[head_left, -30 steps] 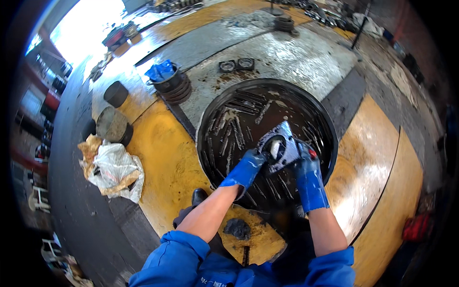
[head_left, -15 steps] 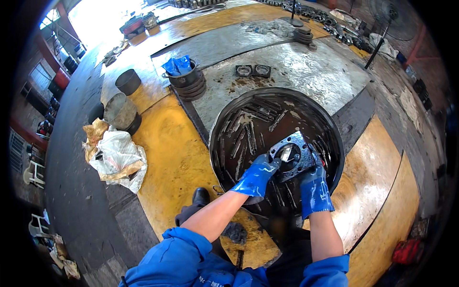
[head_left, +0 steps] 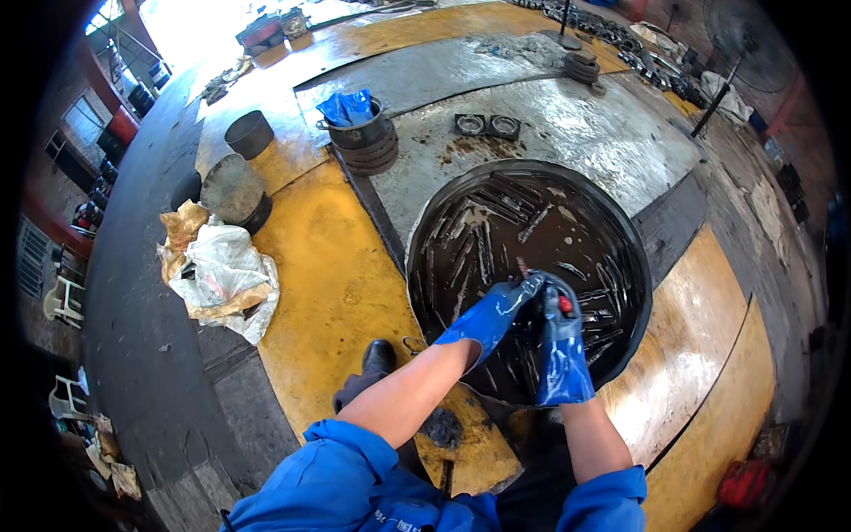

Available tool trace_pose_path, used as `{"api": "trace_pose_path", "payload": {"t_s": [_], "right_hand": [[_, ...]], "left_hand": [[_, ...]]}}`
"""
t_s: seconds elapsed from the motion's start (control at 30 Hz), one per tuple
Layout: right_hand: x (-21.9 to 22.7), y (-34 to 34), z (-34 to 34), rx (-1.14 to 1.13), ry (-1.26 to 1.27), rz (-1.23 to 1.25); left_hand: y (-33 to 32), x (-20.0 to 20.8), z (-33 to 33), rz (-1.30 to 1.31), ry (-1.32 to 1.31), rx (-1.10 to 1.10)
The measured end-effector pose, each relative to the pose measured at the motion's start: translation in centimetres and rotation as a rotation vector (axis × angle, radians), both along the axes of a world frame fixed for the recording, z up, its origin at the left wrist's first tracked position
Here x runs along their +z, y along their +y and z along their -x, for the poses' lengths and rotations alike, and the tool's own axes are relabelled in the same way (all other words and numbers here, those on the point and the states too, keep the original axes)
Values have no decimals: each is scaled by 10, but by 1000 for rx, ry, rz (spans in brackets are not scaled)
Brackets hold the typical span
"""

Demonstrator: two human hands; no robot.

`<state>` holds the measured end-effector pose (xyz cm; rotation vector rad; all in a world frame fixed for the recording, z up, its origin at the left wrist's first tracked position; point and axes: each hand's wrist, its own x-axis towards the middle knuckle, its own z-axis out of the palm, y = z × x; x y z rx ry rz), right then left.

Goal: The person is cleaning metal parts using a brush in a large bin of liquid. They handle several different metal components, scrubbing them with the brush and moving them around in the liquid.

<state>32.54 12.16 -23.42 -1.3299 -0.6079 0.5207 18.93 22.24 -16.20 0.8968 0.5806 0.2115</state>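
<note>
Both my hands are in blue rubber gloves, close together over a wide round pan (head_left: 640,266) of dark liquid. A square metal block with a round hole is tilted between them, mostly hidden by the gloves. My left hand (head_left: 505,309) is closed at its left side, fingers curled toward the top. My right hand (head_left: 560,350) is closed at the other side. A small red thing (head_left: 565,304) shows at the right fingers; its kind is unclear. A thin brownish tip (head_left: 522,264) sticks up beyond the left fingertips. Several long dark strips (head_left: 486,253) lie in the liquid.
Two square blocks with round holes (head_left: 487,126) lie beyond the pan. To the left stand a pot (head_left: 359,135) on stacked rings, holding blue gloves (head_left: 347,108), a dark cylinder (head_left: 249,133), and a white sack (head_left: 226,275). A pedestal fan (head_left: 743,43) stands far right.
The metal block has turned from facing up to tilted and mostly hidden. My hands have drawn closer together, the right one moving left. The view has shifted slightly.
</note>
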Motion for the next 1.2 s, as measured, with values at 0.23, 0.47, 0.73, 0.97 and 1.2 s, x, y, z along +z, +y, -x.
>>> {"api": "trace_pose_path", "payload": {"t_s": [0.23, 0.47, 0.73, 0.97, 1.2], "right_hand": [[7, 2, 13, 67, -133, 62], [12, -10, -7, 94, -132, 104], [30, -32, -43, 68, 9, 150], [44, -48, -70, 73, 300, 221], [83, -40, -67, 0, 497, 200]], "left_hand": [[7, -48, -4, 307, -51, 33], [11, -99, -9, 783, -325, 5], [-4, -21, -17, -162, 419, 18], [4, -109, -31, -413, 315, 109], [42, -131, -15, -385, 177, 201]]}}
